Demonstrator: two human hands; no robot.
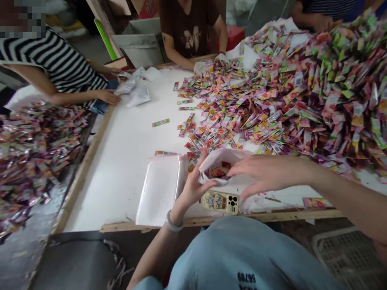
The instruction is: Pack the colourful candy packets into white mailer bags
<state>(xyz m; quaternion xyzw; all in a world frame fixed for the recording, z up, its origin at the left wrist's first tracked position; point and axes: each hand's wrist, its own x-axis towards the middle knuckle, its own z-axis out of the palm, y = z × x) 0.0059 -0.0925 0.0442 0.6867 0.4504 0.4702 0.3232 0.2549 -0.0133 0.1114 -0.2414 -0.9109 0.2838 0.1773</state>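
My left hand [193, 187] grips the near rim of a white plastic bag [222, 158] that stands open on the white table [127, 153]. Colourful sachets show inside the bag. My right hand [266, 173] lies over the bag's right rim with its fingers curled round the plastic, holding the mouth apart. A phone in a yellow cartoon case [220, 202] lies just below both hands at the table's near edge. The big heap of colourful sachets [302, 92] starts right behind the bag.
A flat stack of white bags [159, 189] lies left of my left hand. Loose sachets [161, 122] dot the table's middle. A person in a striped top [60, 64] handles white bags at far left; a person in brown [190, 28] sorts sachets opposite. Another sachet heap [33, 149] lies left.
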